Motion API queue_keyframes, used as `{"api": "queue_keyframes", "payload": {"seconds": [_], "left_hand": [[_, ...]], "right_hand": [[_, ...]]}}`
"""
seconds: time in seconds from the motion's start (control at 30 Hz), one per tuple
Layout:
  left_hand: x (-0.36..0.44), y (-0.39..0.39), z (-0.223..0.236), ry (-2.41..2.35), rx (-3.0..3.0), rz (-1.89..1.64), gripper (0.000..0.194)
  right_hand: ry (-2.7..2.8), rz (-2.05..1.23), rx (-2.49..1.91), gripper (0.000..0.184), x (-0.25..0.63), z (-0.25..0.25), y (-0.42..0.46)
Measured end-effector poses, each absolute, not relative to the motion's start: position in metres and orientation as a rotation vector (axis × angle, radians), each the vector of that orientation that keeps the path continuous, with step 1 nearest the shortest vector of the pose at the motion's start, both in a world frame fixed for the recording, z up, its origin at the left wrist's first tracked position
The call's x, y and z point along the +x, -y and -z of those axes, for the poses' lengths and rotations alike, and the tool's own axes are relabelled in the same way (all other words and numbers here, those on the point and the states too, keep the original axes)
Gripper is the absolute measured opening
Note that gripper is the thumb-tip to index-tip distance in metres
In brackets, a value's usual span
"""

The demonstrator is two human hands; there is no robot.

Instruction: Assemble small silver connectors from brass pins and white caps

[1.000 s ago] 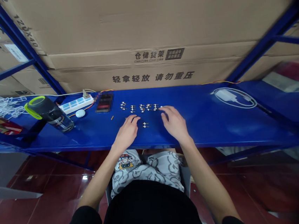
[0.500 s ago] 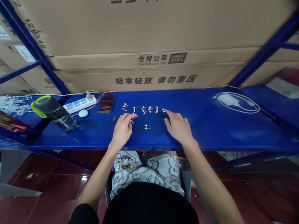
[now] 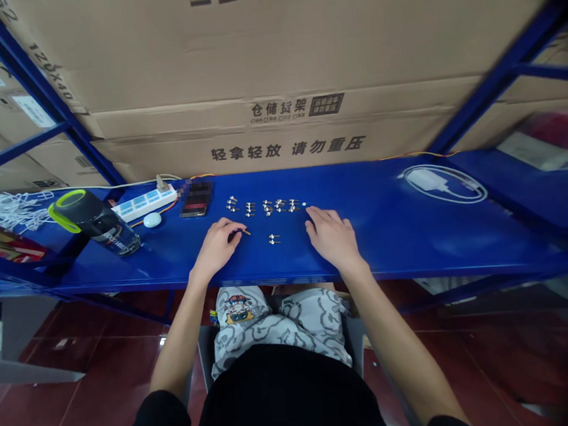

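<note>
- Row of small metal-and-white pinned parts across the shelf top: five tight clusters, evenly lined up, none lifted by either hand.
- Outside that row: one more pair of the same parts alone, just in front of the row's middle; a small brass-coloured peg just in front of its left half; a white bead just past its right end.
- Left hand: in front of the row's left half, fingers pressed together and gently curled, tips just beside the peg; any pinch impossible to tell at this size.
- Right hand: resting on the shelf in front of the row's right end, fingers slightly spread, with nothing visible between them.
- Left of the row: a blurred flat dark object, a white power strip, a white oval object, a dark water bottle with a green loop, a tangle of white cord.
- Right of the row: a white charger with coiled cable on glossy blue steel shelving.
- Behind the row: stacked cardboard cartons with printed Chinese lettering.
- Below and in front of the row: a grey patterned cloth across the lap, red glossy floor tiles.
</note>
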State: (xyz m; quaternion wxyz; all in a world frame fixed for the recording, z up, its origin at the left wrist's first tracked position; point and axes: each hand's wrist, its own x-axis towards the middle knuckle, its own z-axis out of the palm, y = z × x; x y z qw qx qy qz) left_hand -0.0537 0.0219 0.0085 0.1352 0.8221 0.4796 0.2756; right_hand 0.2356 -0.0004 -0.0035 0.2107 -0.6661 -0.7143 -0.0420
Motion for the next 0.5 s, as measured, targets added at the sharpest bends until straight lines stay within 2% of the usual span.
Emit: {"api": "queue_keyframes", "payload": {"seconds": [0.17,0.37,0.5], "left_hand": [[-0.063,-0.024,-0.011,-1.315,2.317,-0.795,0.019],[-0.069,-0.024,-0.011,-1.276,2.289,-0.802,0.021],[-0.058,-0.024,-0.009,-1.379,2.274,-0.845,0.011]], "right_hand": [[1.906,0.139,-1.844,0.041,0.234,0.000,0.003],[1.811,0.137,-1.871,0.032,0.234,-0.004,0.005],[1.792,0.134,-1.854,0.034,0.234,-0.004,0.005]]}}
